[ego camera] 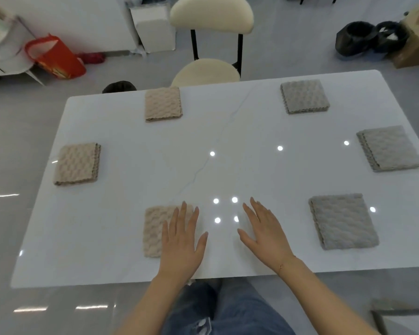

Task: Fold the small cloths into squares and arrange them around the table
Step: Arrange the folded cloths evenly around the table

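Several folded square cloths lie around the white table (215,131). Beige ones sit at the far left (163,104), the left side (77,163) and the near left (154,230). Grey ones sit at the far right (304,96), the right side (389,148) and the near right (343,221). My left hand (182,240) is flat with straight fingers, over the right part of the near-left beige cloth. Flat on the bare tabletop just to its right lies my right hand (264,232), fingers spread, holding nothing.
A cream chair (211,39) stands at the table's far edge. On the floor behind are a red bag (56,58) at the left, a white box (155,25) and black bags (370,39) at the right.
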Available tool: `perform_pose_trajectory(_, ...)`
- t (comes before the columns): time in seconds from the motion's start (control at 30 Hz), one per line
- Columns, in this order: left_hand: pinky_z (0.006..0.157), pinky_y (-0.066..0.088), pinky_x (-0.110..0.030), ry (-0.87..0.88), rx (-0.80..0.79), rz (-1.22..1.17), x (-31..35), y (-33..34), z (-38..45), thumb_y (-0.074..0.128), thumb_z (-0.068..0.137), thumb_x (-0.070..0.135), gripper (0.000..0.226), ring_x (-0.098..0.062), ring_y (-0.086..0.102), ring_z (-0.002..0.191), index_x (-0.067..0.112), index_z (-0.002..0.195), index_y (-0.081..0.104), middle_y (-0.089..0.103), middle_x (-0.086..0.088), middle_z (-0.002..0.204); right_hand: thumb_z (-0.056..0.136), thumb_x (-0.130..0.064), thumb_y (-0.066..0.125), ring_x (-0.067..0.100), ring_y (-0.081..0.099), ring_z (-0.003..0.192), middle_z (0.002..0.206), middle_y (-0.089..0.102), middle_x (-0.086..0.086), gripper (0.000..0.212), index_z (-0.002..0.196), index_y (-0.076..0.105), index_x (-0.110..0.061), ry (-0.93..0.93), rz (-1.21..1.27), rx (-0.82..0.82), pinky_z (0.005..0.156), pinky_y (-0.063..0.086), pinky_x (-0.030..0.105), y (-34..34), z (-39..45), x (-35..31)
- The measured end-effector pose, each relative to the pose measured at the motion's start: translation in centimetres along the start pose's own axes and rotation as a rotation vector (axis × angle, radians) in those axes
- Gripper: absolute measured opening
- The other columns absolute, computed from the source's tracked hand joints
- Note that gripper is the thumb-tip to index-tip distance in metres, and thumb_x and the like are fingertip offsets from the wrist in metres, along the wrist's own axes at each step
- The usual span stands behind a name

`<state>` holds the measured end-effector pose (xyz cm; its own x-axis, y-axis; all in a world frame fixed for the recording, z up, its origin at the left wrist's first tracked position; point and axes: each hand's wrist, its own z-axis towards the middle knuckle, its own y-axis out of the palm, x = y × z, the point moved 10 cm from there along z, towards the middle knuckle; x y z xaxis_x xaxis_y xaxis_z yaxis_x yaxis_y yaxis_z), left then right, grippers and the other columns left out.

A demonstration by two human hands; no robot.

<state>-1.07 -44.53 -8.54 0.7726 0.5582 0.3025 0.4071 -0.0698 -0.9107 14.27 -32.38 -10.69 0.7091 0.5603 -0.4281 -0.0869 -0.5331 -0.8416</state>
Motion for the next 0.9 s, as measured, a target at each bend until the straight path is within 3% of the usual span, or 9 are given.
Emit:
perform_pose_trajectory(0.1, 0.119, -0.001, -0.042, -0.015, -0.001, -0.010, -2.5, -0.6, 0.5, 0.004, 0.085, 0.059, 0.071, -0.019, -0.003, 0.147, 0.031, 0.150, 0.002, -0.008, 0.002, 0.159, 0.080, -0.065, 0.005, 0.011, -0.003, 0.146, 0.154, -0.014, -0.008, 0.082, 0.151, 0.002, -0.024, -0.003, 0.003, 0.002, 0.116, -0.007, 0.025, 0.5, 0.3, -2.0)
perform_pose_trajectory(0.27, 0.114, -0.010, -0.033, 0.027, -0.063, -0.008, -6.8, -0.9, 1.4, 0.001, 0.079, 0.061, 0.078, -0.019, -0.004, 0.147, 0.029, 0.151, 0.002, -0.007, 0.001, 0.160, 0.079, -0.064, 0.004, 0.011, -0.001, 0.146, 0.159, -0.007, -0.004, 0.082, 0.151, 0.003, -0.025, 0.044, 0.020, -0.009, 0.115, -0.006, 0.023, 2.5, 0.8, -4.9)
perform_pose_trajectory(0.33, 0.116, -0.007, -0.034, 0.049, -0.103, -0.048, -8.7, -1.0, 2.1, 0.004, 0.080, 0.062, 0.078, -0.018, -0.003, 0.147, 0.029, 0.151, 0.003, -0.008, 0.002, 0.159, 0.079, -0.065, 0.005, 0.012, 0.003, 0.146, 0.159, -0.004, -0.003, 0.084, 0.151, 0.005, -0.023, 0.086, 0.033, -0.012, 0.114, -0.004, 0.022, 3.6, 0.9, -6.2)
perform_pose_trajectory(0.4, 0.118, 0.003, -0.034, 0.061, -0.132, -0.160, -11.0, -1.3, 2.8, 0.024, 0.090, 0.058, 0.070, -0.018, 0.005, 0.146, 0.026, 0.151, 0.010, -0.001, 0.000, 0.160, 0.088, -0.062, 0.021, 0.013, 0.008, 0.146, 0.159, 0.003, -0.003, 0.076, 0.151, 0.012, -0.022, 0.161, 0.109, 0.010, 0.116, 0.003, 0.022, 4.7, 0.7, -7.8)
perform_pose_trajectory(0.5, 0.115, 0.013, -0.031, 0.011, -0.175, -0.377, -14.7, -1.6, 4.0, 0.048, 0.096, 0.035, 0.061, -0.019, 0.017, 0.143, 0.018, 0.149, 0.022, 0.015, -0.005, 0.157, 0.097, -0.038, 0.045, 0.011, 0.019, 0.142, 0.155, 0.020, -0.005, 0.058, 0.148, 0.024, -0.020, 0.287, 0.354, 0.074, 0.112, 0.013, 0.019, 6.8, 0.2, -10.2)
perform_pose_trajectory(0.67, 0.106, 0.035, -0.032, -0.274, -0.346, -0.762, -19.6, -0.2, 5.4, 0.058, 0.093, 0.032, 0.062, -0.021, 0.042, 0.126, 0.012, 0.144, 0.031, 0.032, -0.007, 0.146, 0.094, -0.026, 0.055, 0.014, 0.043, 0.124, 0.140, 0.041, 0.004, 0.051, 0.140, 0.037, -0.013, 0.562, 0.701, 0.120, 0.108, 0.035, 0.030, 11.1, -0.3, -11.6)
perform_pose_trajectory(0.77, 0.094, 0.040, -0.029, -0.308, -0.349, -0.802, -19.8, -0.1, 6.3, 0.060, 0.091, 0.032, 0.058, -0.017, 0.049, 0.108, 0.013, 0.141, 0.036, 0.042, -0.005, 0.135, 0.093, -0.021, 0.058, 0.013, 0.046, 0.113, 0.132, 0.041, 0.003, 0.048, 0.137, 0.041, -0.011, 0.636, 0.784, 0.158, 0.097, 0.039, 0.024, 11.6, -0.1, -11.4)
perform_pose_trajectory(0.9, 0.092, 0.040, -0.026, -0.337, -0.344, -0.849, -19.0, 0.7, 7.2, 0.061, 0.090, 0.027, 0.047, -0.015, 0.052, 0.102, 0.012, 0.132, 0.045, 0.054, 0.000, 0.112, 0.089, -0.019, 0.063, 0.015, 0.051, 0.100, 0.119, 0.050, 0.003, 0.045, 0.130, 0.048, -0.012, 0.676, 0.852, 0.164, 0.085, 0.042, 0.023, 11.9, 0.8, -10.2)
